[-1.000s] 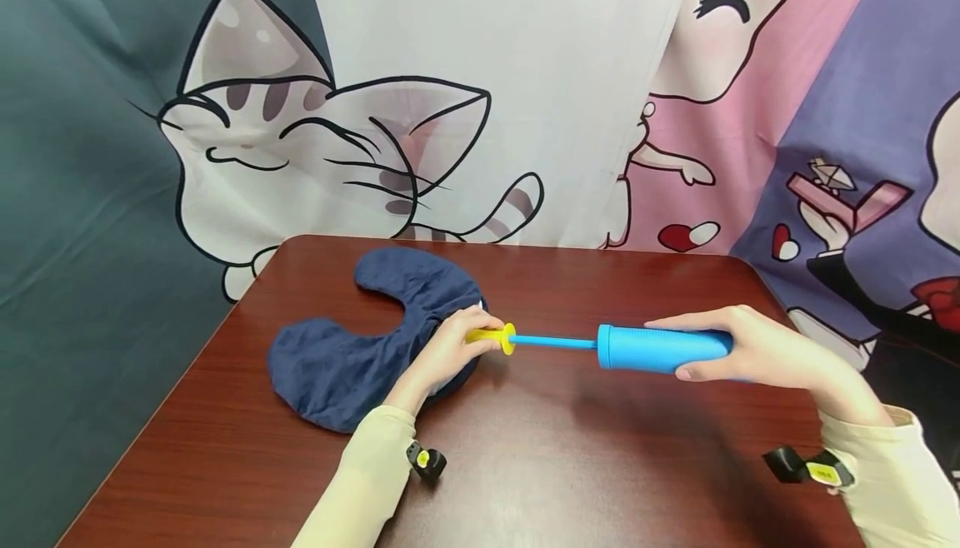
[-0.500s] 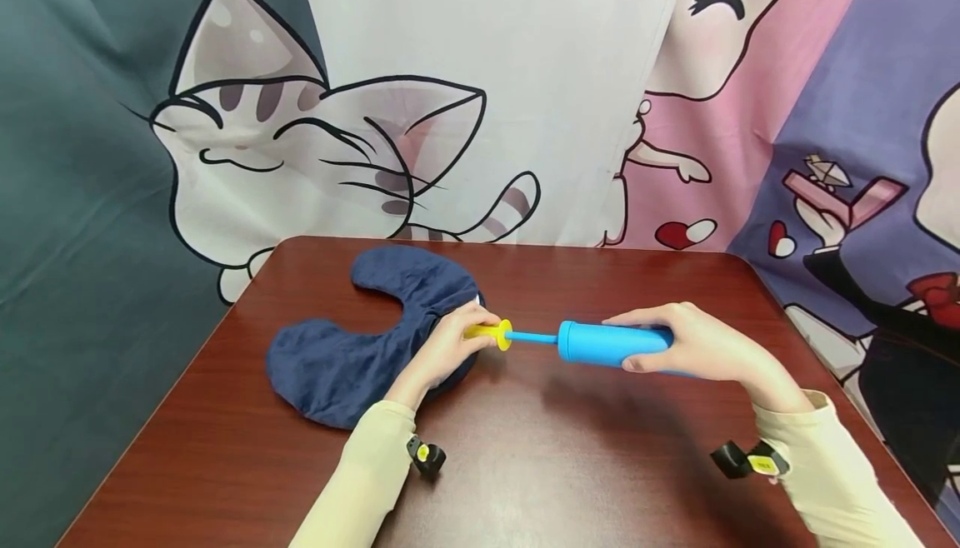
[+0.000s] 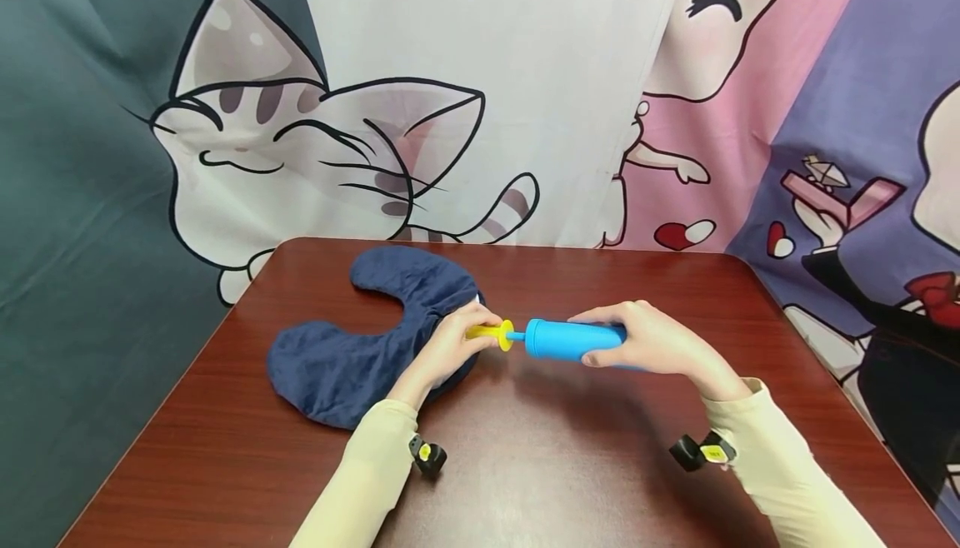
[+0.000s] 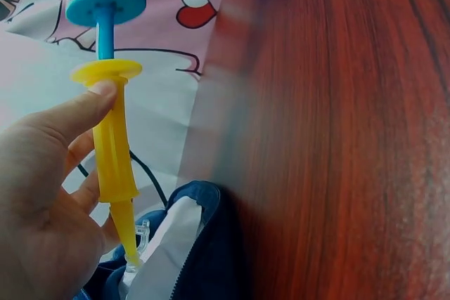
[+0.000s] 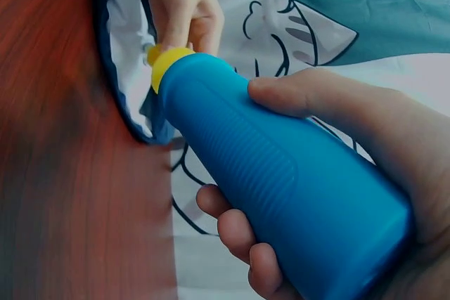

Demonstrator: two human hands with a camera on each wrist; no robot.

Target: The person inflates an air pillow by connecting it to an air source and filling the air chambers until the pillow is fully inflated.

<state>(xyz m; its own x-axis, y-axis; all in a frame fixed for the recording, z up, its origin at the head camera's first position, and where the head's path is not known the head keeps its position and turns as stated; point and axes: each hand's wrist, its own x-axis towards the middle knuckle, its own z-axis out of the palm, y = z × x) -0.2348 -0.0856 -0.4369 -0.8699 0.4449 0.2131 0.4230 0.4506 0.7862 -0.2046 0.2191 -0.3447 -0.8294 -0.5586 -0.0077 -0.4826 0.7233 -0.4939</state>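
A navy U-shaped neck pillow [image 3: 330, 369] lies on the table. My left hand [image 3: 453, 338] is at its right side and grips the yellow nozzle [image 4: 114, 152] of a hand air pump. In the left wrist view, the nozzle's tip meets a clear valve [image 4: 143, 235] on the white inner lining [image 4: 170, 244], within the cover's unzipped opening. How deep the tip sits cannot be seen. My right hand [image 3: 652, 344] is wrapped round the pump's blue barrel [image 5: 260, 166], held sideways above the table. A short length of blue rod [image 4: 105, 33] shows between barrel and nozzle.
The reddish-brown wooden table [image 3: 525, 481] extends around the pillow and beneath both hands. A printed cartoon cloth [image 3: 495, 48] hangs behind its far edge. Black wrist cameras are strapped to both cream sleeves.
My right hand has moved left with the blue barrel, so less of the rod shows. My left hand and the pillow have stayed nearly in place.
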